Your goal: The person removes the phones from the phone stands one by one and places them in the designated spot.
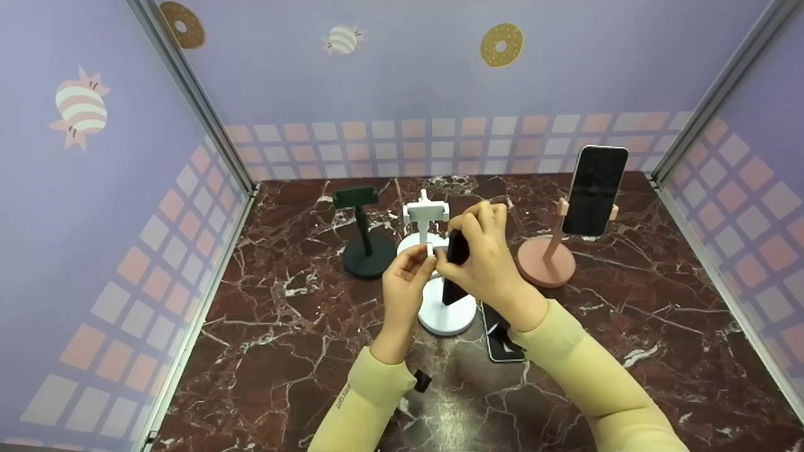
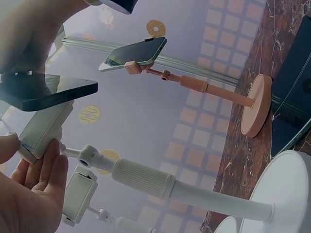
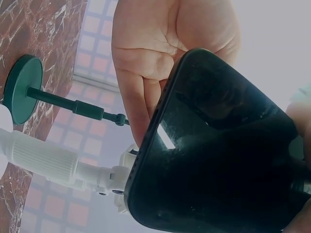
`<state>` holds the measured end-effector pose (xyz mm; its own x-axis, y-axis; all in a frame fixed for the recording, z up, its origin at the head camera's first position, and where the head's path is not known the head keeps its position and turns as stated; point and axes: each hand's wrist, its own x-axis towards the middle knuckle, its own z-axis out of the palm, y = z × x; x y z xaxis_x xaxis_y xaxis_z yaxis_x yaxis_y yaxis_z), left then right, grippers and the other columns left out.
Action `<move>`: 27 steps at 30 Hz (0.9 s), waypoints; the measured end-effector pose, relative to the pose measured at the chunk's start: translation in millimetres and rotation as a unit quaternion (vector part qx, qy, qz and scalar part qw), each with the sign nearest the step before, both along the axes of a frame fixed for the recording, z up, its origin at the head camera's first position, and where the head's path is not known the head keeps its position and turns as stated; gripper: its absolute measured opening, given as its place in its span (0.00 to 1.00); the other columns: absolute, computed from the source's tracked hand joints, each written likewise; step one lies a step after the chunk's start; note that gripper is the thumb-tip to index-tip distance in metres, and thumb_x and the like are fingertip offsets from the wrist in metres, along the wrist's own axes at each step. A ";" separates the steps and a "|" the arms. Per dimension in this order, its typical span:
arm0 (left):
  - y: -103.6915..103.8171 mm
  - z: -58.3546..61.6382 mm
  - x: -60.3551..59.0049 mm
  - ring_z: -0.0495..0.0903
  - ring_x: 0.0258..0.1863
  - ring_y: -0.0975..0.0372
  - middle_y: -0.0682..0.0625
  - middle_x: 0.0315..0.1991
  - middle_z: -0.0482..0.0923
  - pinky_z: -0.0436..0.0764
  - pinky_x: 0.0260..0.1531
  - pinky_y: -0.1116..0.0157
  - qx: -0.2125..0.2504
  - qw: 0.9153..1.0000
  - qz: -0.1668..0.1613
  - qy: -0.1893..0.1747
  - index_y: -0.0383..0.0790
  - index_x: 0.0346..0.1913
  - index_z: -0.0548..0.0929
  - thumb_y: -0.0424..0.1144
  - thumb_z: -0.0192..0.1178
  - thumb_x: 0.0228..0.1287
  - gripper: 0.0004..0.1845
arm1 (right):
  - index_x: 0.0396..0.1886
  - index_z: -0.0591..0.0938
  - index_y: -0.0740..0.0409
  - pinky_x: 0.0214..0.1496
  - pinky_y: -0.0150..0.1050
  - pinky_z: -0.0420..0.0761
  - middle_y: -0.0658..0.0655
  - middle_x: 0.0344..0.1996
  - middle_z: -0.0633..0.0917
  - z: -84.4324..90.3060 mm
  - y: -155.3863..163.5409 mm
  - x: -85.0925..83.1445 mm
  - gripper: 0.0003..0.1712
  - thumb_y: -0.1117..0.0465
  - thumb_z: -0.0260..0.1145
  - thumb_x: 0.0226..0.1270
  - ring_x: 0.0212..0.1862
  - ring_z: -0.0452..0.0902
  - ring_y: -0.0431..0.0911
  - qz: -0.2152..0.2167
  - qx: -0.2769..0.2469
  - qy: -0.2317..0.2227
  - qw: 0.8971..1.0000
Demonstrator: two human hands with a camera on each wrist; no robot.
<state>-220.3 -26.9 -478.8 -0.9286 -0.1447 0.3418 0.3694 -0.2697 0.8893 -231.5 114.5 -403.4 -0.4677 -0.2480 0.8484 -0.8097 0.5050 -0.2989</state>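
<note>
In the head view, my left hand [image 1: 405,285] is at the head of the nearest white phone stand, whose round base [image 1: 447,317] rests on the table. The left wrist view shows its thumb and fingers pinching the stand's white clamp [image 2: 46,128]. My right hand [image 1: 490,263] grips a black smartphone [image 3: 209,150] by its edges, fingers on one side and thumb on the other. The phone is tilted and held close beside the clamp, overlapping it in the left wrist view. Part of the clamp is hidden behind the hands in the head view.
A dark green stand [image 1: 369,257] and a second white stand [image 1: 427,215] stand behind. To the right, a pink stand [image 1: 545,263] bears an upright smartphone [image 1: 595,191]. Another phone [image 1: 502,351] lies flat on the marbled table [image 1: 282,351], partly under the right forearm. Patterned walls enclose the table.
</note>
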 end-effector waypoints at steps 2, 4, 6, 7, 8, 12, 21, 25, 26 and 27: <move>-0.2 -0.1 0.3 0.83 0.42 0.68 0.24 0.46 0.78 0.84 0.46 0.73 0.009 1.000 -0.007 -0.001 0.12 0.54 0.76 0.26 0.65 0.68 0.19 | 0.38 0.74 0.61 0.49 0.51 0.62 0.64 0.37 0.73 -0.5 1.9 0.3 0.21 0.70 0.73 0.43 0.45 0.60 0.61 -0.003 -0.002 -0.003 1.000; -0.6 -0.8 0.0 0.84 0.42 0.67 0.28 0.45 0.80 0.85 0.47 0.72 0.012 1.000 -0.012 -0.002 0.13 0.54 0.76 0.26 0.66 0.68 0.19 | 0.38 0.74 0.61 0.50 0.52 0.62 0.64 0.37 0.73 -0.9 3.8 0.7 0.21 0.70 0.72 0.43 0.45 0.60 0.61 -0.006 -0.002 -0.006 1.000; -0.8 -1.1 0.3 0.85 0.43 0.66 0.32 0.45 0.82 0.85 0.48 0.71 0.010 1.000 -0.012 0.000 0.13 0.54 0.76 0.27 0.66 0.68 0.19 | 0.38 0.73 0.61 0.50 0.53 0.62 0.64 0.37 0.72 -1.6 5.8 1.0 0.21 0.70 0.72 0.43 0.45 0.60 0.61 -0.009 -0.002 -0.009 1.000; -0.8 -1.0 0.4 0.85 0.43 0.66 0.35 0.44 0.83 0.85 0.48 0.71 0.008 1.000 -0.010 0.000 0.13 0.54 0.76 0.27 0.66 0.68 0.19 | 0.38 0.73 0.61 0.50 0.53 0.62 0.64 0.37 0.72 -1.9 6.8 1.1 0.21 0.70 0.72 0.44 0.46 0.60 0.62 -0.010 -0.002 -0.011 1.000; -0.8 -1.1 0.5 0.84 0.43 0.66 0.39 0.44 0.83 0.85 0.48 0.72 0.005 1.000 -0.007 0.000 0.13 0.54 0.77 0.27 0.66 0.68 0.19 | 0.38 0.73 0.61 0.51 0.53 0.61 0.64 0.37 0.72 -2.3 7.8 1.1 0.21 0.70 0.72 0.44 0.46 0.59 0.62 -0.011 -0.001 -0.013 1.000; -0.3 -0.9 0.1 0.83 0.43 0.69 0.45 0.43 0.84 0.84 0.48 0.73 0.000 1.000 0.002 0.001 0.12 0.53 0.77 0.23 0.65 0.66 0.18 | 0.38 0.73 0.61 0.50 0.53 0.60 0.63 0.37 0.71 -3.6 11.4 1.3 0.21 0.70 0.71 0.44 0.46 0.59 0.61 -0.013 -0.005 -0.015 1.000; 0.4 -1.6 -0.6 0.84 0.42 0.71 0.39 0.43 0.84 0.86 0.47 0.72 0.013 1.000 0.002 0.003 0.10 0.53 0.76 0.21 0.63 0.66 0.17 | 0.38 0.73 0.62 0.48 0.52 0.59 0.64 0.37 0.72 -8.5 19.0 0.6 0.22 0.71 0.71 0.42 0.44 0.59 0.61 -0.022 -0.018 -0.006 1.000; 0.2 -1.7 -0.8 0.85 0.42 0.69 0.35 0.44 0.84 0.86 0.47 0.71 0.009 1.000 0.002 0.008 0.11 0.53 0.76 0.24 0.65 0.67 0.19 | 0.38 0.73 0.63 0.47 0.51 0.59 0.64 0.37 0.72 -11.0 23.8 1.0 0.21 0.72 0.71 0.42 0.44 0.59 0.61 -0.030 -0.021 -0.013 0.999; 0.0 -1.8 -1.0 0.85 0.42 0.68 0.34 0.45 0.84 0.86 0.47 0.71 0.007 1.000 0.002 0.010 0.11 0.53 0.76 0.24 0.65 0.67 0.19 | 0.38 0.73 0.63 0.47 0.51 0.58 0.64 0.37 0.72 -11.5 25.1 1.0 0.21 0.72 0.71 0.42 0.44 0.59 0.61 -0.031 -0.022 -0.013 0.999; -0.2 -1.7 -0.8 0.85 0.42 0.68 0.32 0.45 0.84 0.86 0.47 0.71 0.006 1.000 0.001 0.010 0.11 0.54 0.76 0.24 0.65 0.67 0.19 | 0.38 0.73 0.63 0.47 0.51 0.58 0.64 0.37 0.72 -12.1 26.4 1.0 0.21 0.72 0.71 0.42 0.44 0.58 0.61 -0.031 -0.023 -0.013 0.999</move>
